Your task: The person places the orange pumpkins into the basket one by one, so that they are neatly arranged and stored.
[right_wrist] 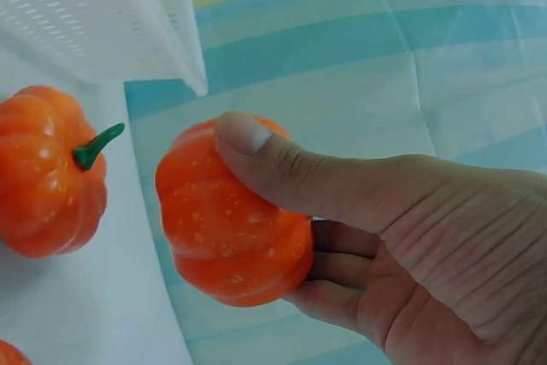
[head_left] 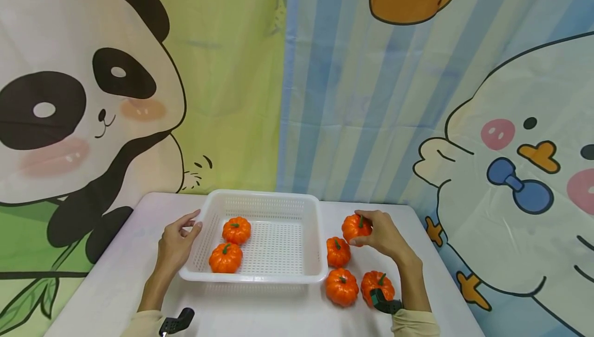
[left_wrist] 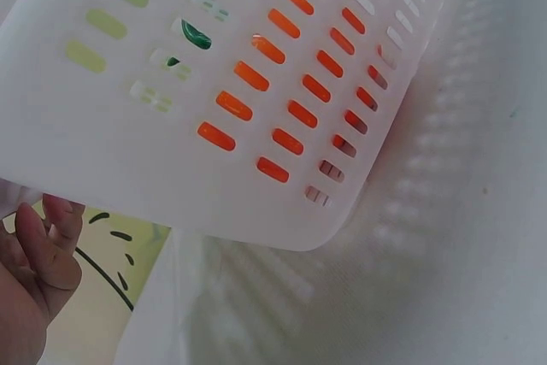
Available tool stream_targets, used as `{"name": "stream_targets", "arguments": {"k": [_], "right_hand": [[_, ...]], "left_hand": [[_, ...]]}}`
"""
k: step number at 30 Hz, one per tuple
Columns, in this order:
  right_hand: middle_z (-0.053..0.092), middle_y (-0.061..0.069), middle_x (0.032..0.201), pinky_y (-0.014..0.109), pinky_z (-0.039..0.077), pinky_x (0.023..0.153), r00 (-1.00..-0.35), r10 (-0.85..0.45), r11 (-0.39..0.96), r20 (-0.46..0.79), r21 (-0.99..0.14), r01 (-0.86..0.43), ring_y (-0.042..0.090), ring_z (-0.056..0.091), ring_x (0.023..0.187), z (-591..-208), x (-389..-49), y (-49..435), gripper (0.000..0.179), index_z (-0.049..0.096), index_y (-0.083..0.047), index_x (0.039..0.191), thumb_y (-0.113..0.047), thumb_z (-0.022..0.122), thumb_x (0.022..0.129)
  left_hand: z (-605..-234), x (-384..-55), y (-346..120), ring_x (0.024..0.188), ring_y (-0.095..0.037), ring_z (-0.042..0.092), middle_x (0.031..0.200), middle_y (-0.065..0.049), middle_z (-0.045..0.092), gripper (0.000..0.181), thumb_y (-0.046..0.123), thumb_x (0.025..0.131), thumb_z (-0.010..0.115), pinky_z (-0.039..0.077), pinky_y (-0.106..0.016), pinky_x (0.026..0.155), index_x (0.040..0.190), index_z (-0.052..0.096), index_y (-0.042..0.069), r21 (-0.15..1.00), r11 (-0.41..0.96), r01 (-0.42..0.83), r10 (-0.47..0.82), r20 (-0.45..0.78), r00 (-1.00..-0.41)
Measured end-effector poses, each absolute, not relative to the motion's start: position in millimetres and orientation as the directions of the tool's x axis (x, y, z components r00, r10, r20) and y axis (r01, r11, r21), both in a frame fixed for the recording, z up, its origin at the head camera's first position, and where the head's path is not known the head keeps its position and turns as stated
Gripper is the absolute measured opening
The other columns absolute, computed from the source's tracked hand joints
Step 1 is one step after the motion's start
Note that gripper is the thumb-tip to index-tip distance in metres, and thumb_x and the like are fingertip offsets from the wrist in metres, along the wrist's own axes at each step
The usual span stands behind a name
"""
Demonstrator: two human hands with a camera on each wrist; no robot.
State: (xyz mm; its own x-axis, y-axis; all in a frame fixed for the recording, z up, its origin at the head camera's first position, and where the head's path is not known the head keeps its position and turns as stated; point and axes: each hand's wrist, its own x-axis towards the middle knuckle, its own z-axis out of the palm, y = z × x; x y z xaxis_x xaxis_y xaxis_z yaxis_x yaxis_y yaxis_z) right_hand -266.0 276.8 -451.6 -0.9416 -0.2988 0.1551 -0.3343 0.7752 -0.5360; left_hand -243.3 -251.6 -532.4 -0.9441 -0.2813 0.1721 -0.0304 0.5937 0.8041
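My right hand (head_left: 382,231) grips a small orange pumpkin (right_wrist: 231,220) between thumb and fingers, to the right of the white plastic basket (head_left: 260,278). In the right wrist view the thumb lies across its top side. My left hand (head_left: 176,241) holds the left rim of the basket with thumb and fingertips; in the left wrist view the rim partly hides those fingertips. Inside the basket, at its left, sit two pumpkins, one farther back (head_left: 236,230) and one nearer (head_left: 225,258). Orange shows through the basket's slots (left_wrist: 252,76).
Three more pumpkins stand on the white table (head_left: 260,316), right of the basket: one by its wall (head_left: 338,252), one at its near corner (head_left: 341,287), another (head_left: 377,286) beside my right wrist. A printed curtain (head_left: 232,95) hangs behind the table.
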Motion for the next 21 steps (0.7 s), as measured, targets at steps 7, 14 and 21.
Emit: {"name": "stream_targets", "arguments": {"k": [7, 14, 21], "right_hand": [[0.076, 0.021, 0.130, 0.050, 0.063, 0.099, -0.937, -0.309, 0.770, 0.164, -0.535, -0.347, 0.028, 0.073, 0.108, -444.9, -266.0, 273.7, 0.077, 0.065, 0.008, 0.145, -0.019, 0.099, 0.080], [0.078, 0.018, 0.126, 0.047, 0.064, 0.095, -0.935, -0.315, 0.759, 0.164, -0.547, -0.352, 0.023, 0.073, 0.104, -439.4, -265.4, 270.1, 0.078, 0.065, 0.007, 0.145, -0.021, 0.099, 0.080], [0.079, 0.016, 0.125, 0.045, 0.064, 0.094, -0.927, -0.332, 0.746, 0.173, -0.553, -0.370, 0.021, 0.073, 0.102, -433.9, -265.3, 265.0, 0.078, 0.066, 0.005, 0.144, -0.023, 0.100, 0.080]], "left_hand": [[-532.3, -243.4, -251.1, 0.085, -0.019, 0.061, 0.130, -0.021, 0.073, 0.049, 0.030, 0.110, 0.066, 0.049, -0.023, 0.064, 0.156, 0.062, 0.014, 0.805, 0.592, -0.029, -0.284, 0.175, -0.943], [-532.2, -243.0, -251.1, 0.086, -0.019, 0.062, 0.131, -0.022, 0.072, 0.049, 0.030, 0.110, 0.066, 0.050, -0.023, 0.065, 0.156, 0.061, 0.014, 0.806, 0.591, -0.034, -0.283, 0.167, -0.945], [-532.1, -243.4, -251.2, 0.085, -0.018, 0.061, 0.131, -0.021, 0.072, 0.049, 0.029, 0.110, 0.066, 0.050, -0.023, 0.064, 0.156, 0.061, 0.014, 0.807, 0.590, -0.031, -0.284, 0.172, -0.943]]}}
